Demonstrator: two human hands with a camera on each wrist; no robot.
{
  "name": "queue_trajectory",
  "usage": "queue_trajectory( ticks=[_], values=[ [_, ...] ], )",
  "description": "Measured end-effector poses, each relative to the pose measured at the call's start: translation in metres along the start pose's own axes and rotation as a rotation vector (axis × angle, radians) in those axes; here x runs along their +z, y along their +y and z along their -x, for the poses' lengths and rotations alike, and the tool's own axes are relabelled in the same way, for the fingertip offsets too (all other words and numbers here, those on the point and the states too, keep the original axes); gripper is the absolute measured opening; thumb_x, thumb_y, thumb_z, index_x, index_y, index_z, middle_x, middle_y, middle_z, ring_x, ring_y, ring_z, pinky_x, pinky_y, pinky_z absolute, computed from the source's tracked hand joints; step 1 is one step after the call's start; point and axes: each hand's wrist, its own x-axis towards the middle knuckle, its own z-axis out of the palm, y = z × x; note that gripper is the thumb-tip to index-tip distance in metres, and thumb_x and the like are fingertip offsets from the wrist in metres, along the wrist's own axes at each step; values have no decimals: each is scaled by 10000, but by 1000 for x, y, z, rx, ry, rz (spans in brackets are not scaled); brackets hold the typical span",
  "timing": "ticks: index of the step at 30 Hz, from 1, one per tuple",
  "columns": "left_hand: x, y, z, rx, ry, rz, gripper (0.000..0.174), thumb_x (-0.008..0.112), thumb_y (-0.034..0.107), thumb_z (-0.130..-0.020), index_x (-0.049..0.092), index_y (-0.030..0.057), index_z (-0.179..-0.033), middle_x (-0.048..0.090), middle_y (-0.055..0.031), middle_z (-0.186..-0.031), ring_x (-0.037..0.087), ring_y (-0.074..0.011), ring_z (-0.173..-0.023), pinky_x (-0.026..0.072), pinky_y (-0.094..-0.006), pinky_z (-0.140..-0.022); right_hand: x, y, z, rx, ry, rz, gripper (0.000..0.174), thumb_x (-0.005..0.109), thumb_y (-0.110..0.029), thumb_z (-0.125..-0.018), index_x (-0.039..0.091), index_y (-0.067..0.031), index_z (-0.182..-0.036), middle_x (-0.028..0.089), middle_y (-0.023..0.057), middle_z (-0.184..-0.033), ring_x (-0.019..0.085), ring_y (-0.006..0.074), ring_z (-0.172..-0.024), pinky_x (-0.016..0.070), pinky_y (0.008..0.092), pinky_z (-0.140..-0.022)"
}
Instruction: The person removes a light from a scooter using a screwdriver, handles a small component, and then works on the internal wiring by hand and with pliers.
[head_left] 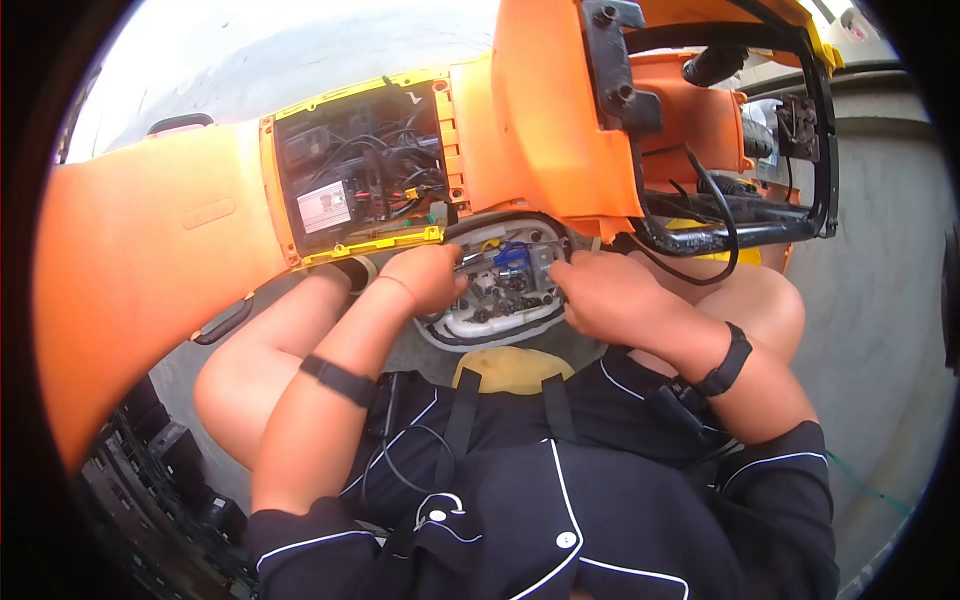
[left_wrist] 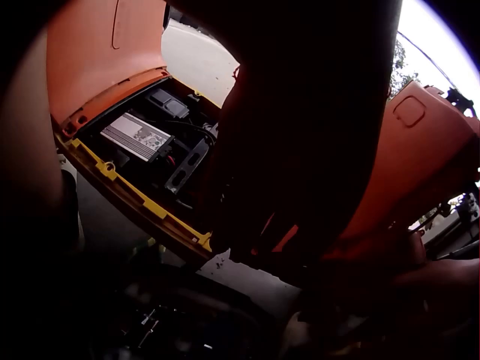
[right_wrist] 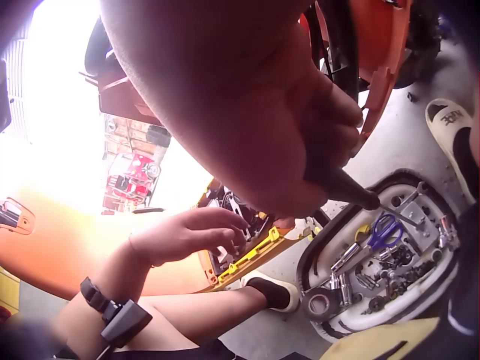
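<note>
The right hand [head_left: 610, 295] is over the right side of a white tray [head_left: 500, 325]; in the right wrist view this hand [right_wrist: 300, 127] grips a dark handle [right_wrist: 356, 191] with a thin shaft angled down over the tray. The left hand [head_left: 425, 278], its fingers loosely bent, is at the tray's left side near the yellow frame edge; the right wrist view shows this hand [right_wrist: 195, 236] holding nothing visible. Blue-handled scissors [right_wrist: 386, 231], a tape roll [right_wrist: 321, 304], sockets and small metal parts lie in the tray. The left wrist view is mostly dark.
Beyond the tray lies an orange vehicle body [head_left: 170, 200] with an open compartment holding wires and a silver box [head_left: 325, 207]. A black tubular frame [head_left: 825, 150] and a hanging cable [head_left: 735, 235] are at the right. Dark crates [head_left: 170, 450] are at lower left.
</note>
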Motion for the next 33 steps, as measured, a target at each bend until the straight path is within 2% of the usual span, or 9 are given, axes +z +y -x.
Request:
queue_trajectory(
  ticks=[4,11,17,19,22,24,27,31,33],
  values=[
    [57,-12,-47,-96,-39,-44,352,617,267,-897,690,46,-1162,725,-213,-1059,687,-383,-1021,534,-469,-919,11,-11,-5,-42,-46,-119,247,740,-102,-788,590,0,-955,609,200,-951,646,373,-942,533,462,-798],
    [135,-12,-95,-309,299,213,297,611,241,-899,690,110,-1154,728,-188,-1093,689,-370,-1054,545,-477,-927,12,-12,-6,-205,210,-93,274,737,-67,-740,558,-20,-942,546,142,-914,600,342,-888,529,431,-767],
    [95,-19,-85,-457,-5,224,292,584,173,-890,753,61,-1100,711,-185,-1197,693,-317,-1116,543,-436,-945,33,-15,-30,-280,137,165,181,687,-79,-755,620,-17,-911,574,128,-914,627,297,-870,541,413,-741],
    [65,-10,-72,-239,-285,-77,365,573,250,-891,741,8,-1107,704,-233,-1169,691,-342,-1102,531,-424,-967,48,-17,-54,-244,63,420,137,653,-126,-785,696,-24,-866,618,117,-867,657,272,-825,556,416,-710],
    [-29,38,7,-158,-9,-87,324,559,234,-869,760,-7,-947,737,-229,-953,717,-390,-939,550,-460,-886,87,-7,-100,-206,-1,384,165,636,-166,-802,746,-45,-826,662,123,-833,683,267,-784,568,423,-693],
    [-82,59,77,-108,343,125,334,566,235,-880,720,19,-1083,713,-237,-1089,677,-396,-1062,533,-452,-937,126,7,-130,-165,60,426,167,632,-170,-811,751,-53,-804,675,127,-841,695,273,-802,572,412,-702],
    [-114,51,149,48,691,528,258,534,55,-908,654,4,-1130,702,-184,-997,693,-292,-939,531,-359,-882,162,17,-159,-98,97,420,172,626,-162,-830,757,-54,-800,694,139,-871,714,287,-838,579,409,-722],
    [-114,-10,165,49,896,752,251,576,89,-947,652,-30,-1154,697,-150,-949,671,-209,-900,536,-334,-826,179,13,-173,31,115,186,168,611,-122,-862,746,-28,-896,695,164,-982,716,324,-909,589,437,-770],
    [-110,-31,159,-330,856,297,267,551,110,-1008,634,-23,-1224,685,-102,-1071,637,-162,-994,514,-331,-892,181,13,-177,65,162,154,158,630,-127,-864,728,-25,-935,684,166,-1025,708,333,-935,585,448,-794]
  ],
)
